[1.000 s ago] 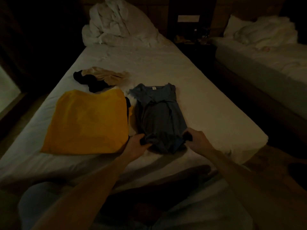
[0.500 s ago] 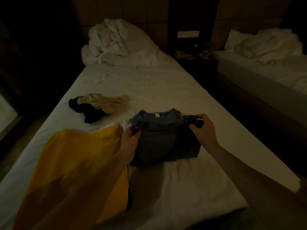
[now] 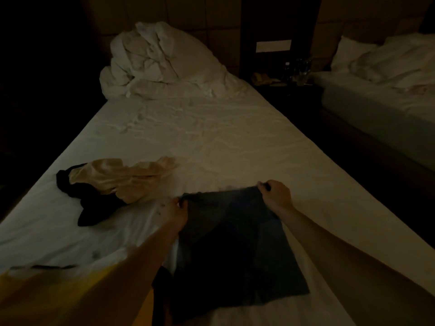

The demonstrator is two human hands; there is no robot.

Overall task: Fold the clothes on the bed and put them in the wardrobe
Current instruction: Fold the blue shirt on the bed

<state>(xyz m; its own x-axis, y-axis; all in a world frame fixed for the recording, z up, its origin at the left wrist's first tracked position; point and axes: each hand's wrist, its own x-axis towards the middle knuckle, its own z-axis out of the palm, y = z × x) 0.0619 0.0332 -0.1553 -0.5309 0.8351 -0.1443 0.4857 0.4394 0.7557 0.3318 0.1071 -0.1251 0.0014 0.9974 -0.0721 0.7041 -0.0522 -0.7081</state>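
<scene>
A dark grey-blue shirt (image 3: 237, 250) lies folded in half on the white bed (image 3: 211, 137). My left hand (image 3: 174, 212) pinches its far left corner. My right hand (image 3: 275, 196) pinches its far right corner, so both hold the folded edge. A folded yellow garment (image 3: 58, 297) sits at the lower left, partly behind my left forearm. A beige garment (image 3: 122, 177) lies crumpled over a black one (image 3: 89, 208) further left on the sheet. The room is dim.
A bunched white duvet (image 3: 160, 62) is piled at the head of the bed. A dark nightstand (image 3: 287, 85) with bottles and small items stands between this bed and a second bed (image 3: 381, 100) on the right. No wardrobe shows.
Both hands carried the shirt's lower hem up and away from me, over the collar, folding the shirt in half. The view tilted up toward the headboard.
</scene>
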